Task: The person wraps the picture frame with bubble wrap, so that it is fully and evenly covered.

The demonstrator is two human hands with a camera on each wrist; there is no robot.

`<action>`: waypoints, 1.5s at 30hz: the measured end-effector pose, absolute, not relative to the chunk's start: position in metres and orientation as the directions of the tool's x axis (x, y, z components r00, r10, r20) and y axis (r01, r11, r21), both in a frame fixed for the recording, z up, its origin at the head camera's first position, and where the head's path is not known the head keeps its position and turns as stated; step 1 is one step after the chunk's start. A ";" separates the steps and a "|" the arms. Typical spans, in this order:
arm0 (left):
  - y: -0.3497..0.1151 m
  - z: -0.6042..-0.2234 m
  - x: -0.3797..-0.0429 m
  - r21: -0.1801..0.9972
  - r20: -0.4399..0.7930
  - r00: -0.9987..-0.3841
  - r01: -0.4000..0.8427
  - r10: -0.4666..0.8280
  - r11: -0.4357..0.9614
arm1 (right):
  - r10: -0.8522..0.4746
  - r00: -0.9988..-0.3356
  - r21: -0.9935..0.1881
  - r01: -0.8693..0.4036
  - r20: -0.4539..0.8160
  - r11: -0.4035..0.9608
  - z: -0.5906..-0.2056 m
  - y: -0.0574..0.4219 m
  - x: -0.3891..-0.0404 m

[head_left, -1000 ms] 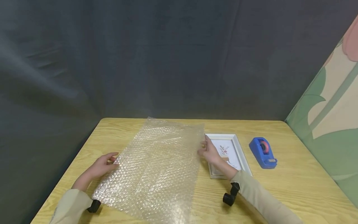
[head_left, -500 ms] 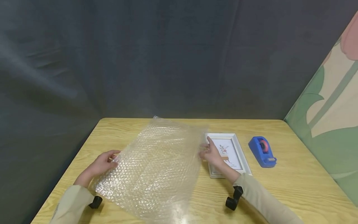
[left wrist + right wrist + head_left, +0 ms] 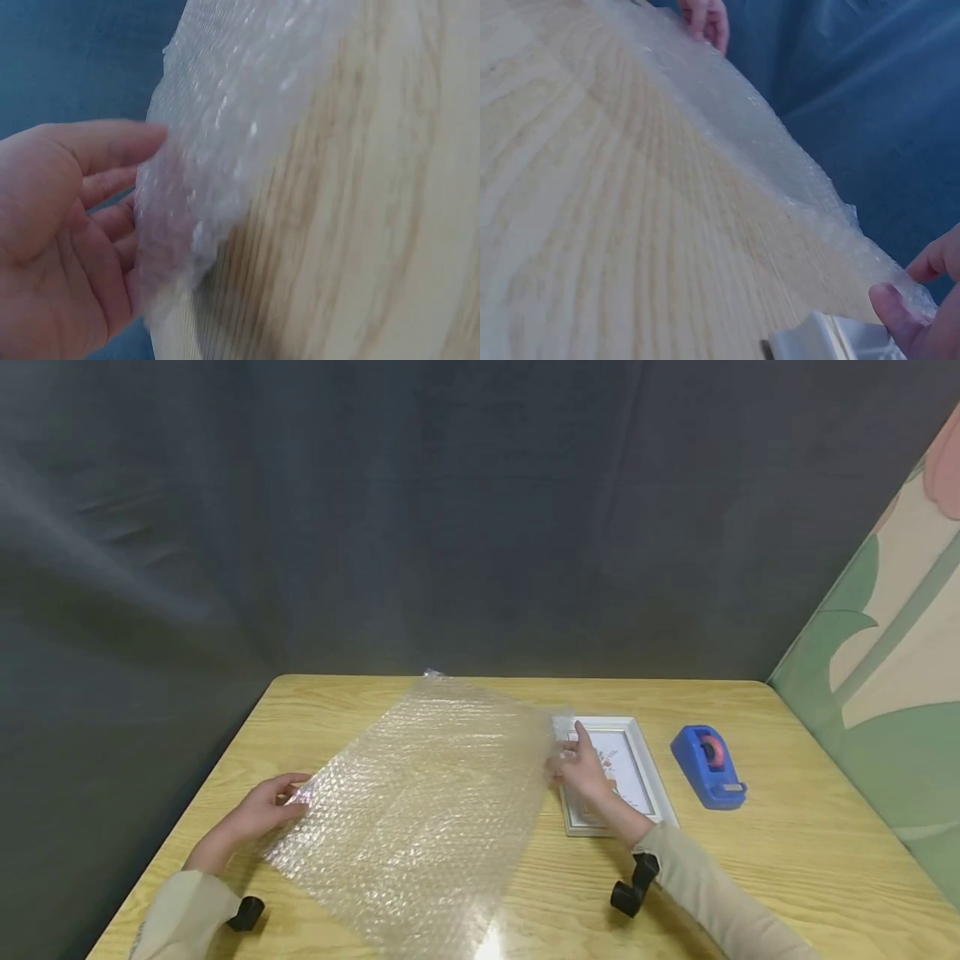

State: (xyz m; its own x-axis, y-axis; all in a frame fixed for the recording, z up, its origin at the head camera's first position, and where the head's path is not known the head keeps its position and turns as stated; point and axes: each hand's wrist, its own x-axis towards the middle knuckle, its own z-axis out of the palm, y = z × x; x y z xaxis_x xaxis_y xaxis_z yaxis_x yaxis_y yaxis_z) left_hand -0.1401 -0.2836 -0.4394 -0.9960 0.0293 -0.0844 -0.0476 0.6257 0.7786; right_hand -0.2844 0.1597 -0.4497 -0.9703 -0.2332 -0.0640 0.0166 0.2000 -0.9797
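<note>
A sheet of clear bubble wrap (image 3: 427,810) spreads over the wooden table, turned at an angle. My left hand (image 3: 258,814) holds its left edge; in the left wrist view the thumb and fingers lie on either side of the wrap (image 3: 225,112). At the right edge, my right hand (image 3: 585,777) pinches the sheet between thumb and fingers, as the right wrist view also suggests. Under that hand lies a white picture frame (image 3: 652,768) with a plant print, its left side partly covered by the hand and the wrap's corner.
To the right of the frame stands a blue tape dispenser (image 3: 705,768) with a pink roll core. The wooden table (image 3: 795,835) ends at a dark curtain (image 3: 480,527) behind and on the left. A floral-patterned panel (image 3: 885,710) borders its right side.
The bubble wrap has shifted right and turned clockwise, its corner now overlapping the picture frame. My right hand has moved right with it; the left hand has shifted only slightly.
</note>
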 end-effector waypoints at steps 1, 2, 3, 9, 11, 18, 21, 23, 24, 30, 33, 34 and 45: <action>-0.284 -0.439 -0.140 0.780 -0.082 -0.996 -0.043 0.033 0.625 | -0.235 -0.969 -0.980 0.026 -0.073 0.197 -0.450 0.161 -0.286; -0.285 -0.439 -0.139 0.776 -0.076 -0.997 -0.040 0.031 0.630 | -0.238 -0.968 -0.981 0.033 -0.079 0.192 -0.449 0.162 -0.287; -0.285 -0.438 -0.140 0.769 -0.068 -0.997 -0.031 0.033 0.639 | -0.239 -0.968 -0.981 0.036 -0.081 0.188 -0.449 0.163 -0.287; -0.285 -0.430 -0.147 0.704 -0.028 -1.000 -0.026 -0.008 0.710 | -0.234 -0.970 -0.984 0.019 -0.061 0.176 -0.448 0.165 -0.280; -0.286 -0.429 -0.152 0.690 -0.014 -1.000 -0.026 -0.023 0.723 | -0.223 -0.973 -0.984 0.016 -0.056 0.176 -0.449 0.164 -0.278; -0.287 -0.432 -0.160 0.684 0.025 -0.997 -0.033 -0.069 0.729 | -0.220 -0.974 -0.985 0.010 -0.048 0.171 -0.453 0.165 -0.274; -0.288 -0.433 -0.155 0.690 0.022 -0.997 -0.041 -0.078 0.722 | -0.220 -0.975 -0.986 0.006 -0.042 0.164 -0.453 0.168 -0.276; -0.289 -0.434 -0.152 0.691 0.022 -0.997 -0.034 -0.068 0.722 | -0.225 -0.974 -0.987 -0.003 -0.034 0.162 -0.453 0.170 -0.277; -0.290 -0.434 -0.151 0.688 0.023 -0.997 -0.033 -0.068 0.725 | -0.229 -0.973 -0.986 -0.014 -0.024 0.163 -0.453 0.171 -0.278; -0.294 -0.434 -0.150 0.662 0.069 -0.992 -0.033 -0.105 0.749 | -0.284 -0.958 -0.986 -0.072 0.027 0.151 -0.456 0.170 -0.278; -0.294 -0.434 -0.151 0.659 0.077 -0.990 -0.041 -0.122 0.751 | -0.298 -0.954 -0.987 -0.085 0.042 0.135 -0.457 0.167 -0.278; -0.294 -0.434 -0.152 0.659 0.076 -0.989 -0.046 -0.127 0.751 | -0.297 -0.954 -0.988 -0.084 0.042 0.132 -0.457 0.166 -0.278; -0.289 -0.427 -0.154 0.630 0.053 -0.986 -0.091 -0.160 0.771 | -0.268 -0.963 -0.970 -0.063 -0.002 0.234 -0.448 0.180 -0.284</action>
